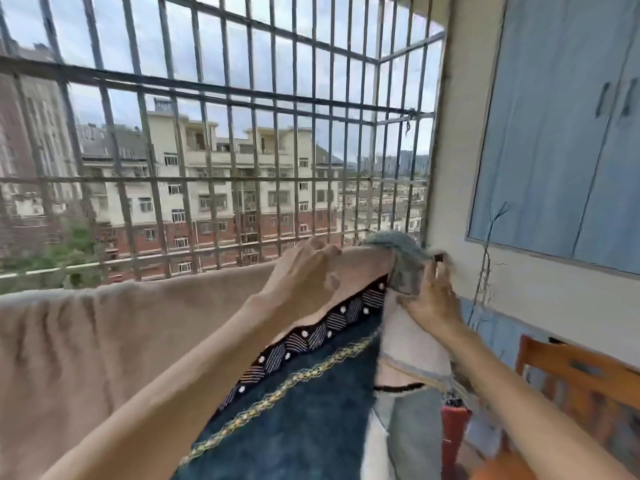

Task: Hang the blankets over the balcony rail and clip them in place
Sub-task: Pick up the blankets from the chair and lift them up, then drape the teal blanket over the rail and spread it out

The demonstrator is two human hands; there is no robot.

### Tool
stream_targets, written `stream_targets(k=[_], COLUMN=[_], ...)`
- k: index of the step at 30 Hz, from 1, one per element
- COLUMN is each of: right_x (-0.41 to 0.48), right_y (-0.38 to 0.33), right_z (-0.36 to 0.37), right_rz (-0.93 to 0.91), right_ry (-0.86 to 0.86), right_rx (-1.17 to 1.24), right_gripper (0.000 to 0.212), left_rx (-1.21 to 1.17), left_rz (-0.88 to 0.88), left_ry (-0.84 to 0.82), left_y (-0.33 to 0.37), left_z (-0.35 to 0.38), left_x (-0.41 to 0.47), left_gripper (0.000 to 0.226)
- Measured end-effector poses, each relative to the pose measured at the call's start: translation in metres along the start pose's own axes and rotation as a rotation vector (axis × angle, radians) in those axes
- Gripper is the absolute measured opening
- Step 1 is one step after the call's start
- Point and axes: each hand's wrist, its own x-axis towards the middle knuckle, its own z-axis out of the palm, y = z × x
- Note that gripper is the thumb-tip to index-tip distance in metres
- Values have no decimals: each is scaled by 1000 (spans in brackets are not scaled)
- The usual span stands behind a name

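Note:
A beige blanket hangs over the balcony rail across the left and middle. Over its right part lies a dark blue blanket with a black-and-white patterned border and a yellow zigzag stripe. My left hand rests on top of the beige blanket at the rail, fingers curled over its top edge. My right hand grips the grey-blue fringed corner of the blanket near the wall. A small dark object, perhaps a clip, shows at my right fingertips; it is blurred.
A metal security grille closes the balcony beyond the rail. A cream wall with a blue window frame stands on the right. An orange wooden chair sits at lower right, a red post beside it.

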Motion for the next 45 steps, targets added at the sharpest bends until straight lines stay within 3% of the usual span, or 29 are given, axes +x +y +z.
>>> stream_targets(k=[2,5,8,11,15,18,21,25,27,29,32,35,40,45], right_x=[14,42,78,122,174,176,171,160,143,126,116,116,122,139], right_y=[13,32,45,41,35,26,24,24,13,4,2,-3,-28,-74], right_z=[1,-7,-20,-24,11,32,25,-7,-23,-29,-21,-15,-15,-49], right_rz=[-128,-222,-268,-227,-221,-308,-257,-320,-395,-535,-584,-574,-604,-662], right_ry=[49,163,261,261,-15,-265,-452,-424,-474,-501,-332,-158,97,339], right_rx=[84,149,162,217,196,306,429,520,571,459,394,462,431,434], right_gripper=[59,37,30,28,25,15,16,13,33,37,40,23,15,21], left_rx=[68,82,41,25,48,14,-2,36,19,-15,-50,-77,-37,-23], left_rz=[1,-67,-158,-173,-212,-233,-225,-197,-204,-200,-192,-167,-168,-178], left_ry=[25,27,31,58,66,84,115,178,221,263,292,295,297,362], left_y=[9,8,1,0,-1,0,-3,-3,-4,-5,-5,-5,-10,-17], left_z=[21,43,50,49,46,42,42,45,46,47,47,46,40,20], left_x=[23,46,52,53,57,56,55,58,62,66,69,69,73,80], left_gripper=[40,21,18,29,29,29,22,19,17,13,9,10,19,21])
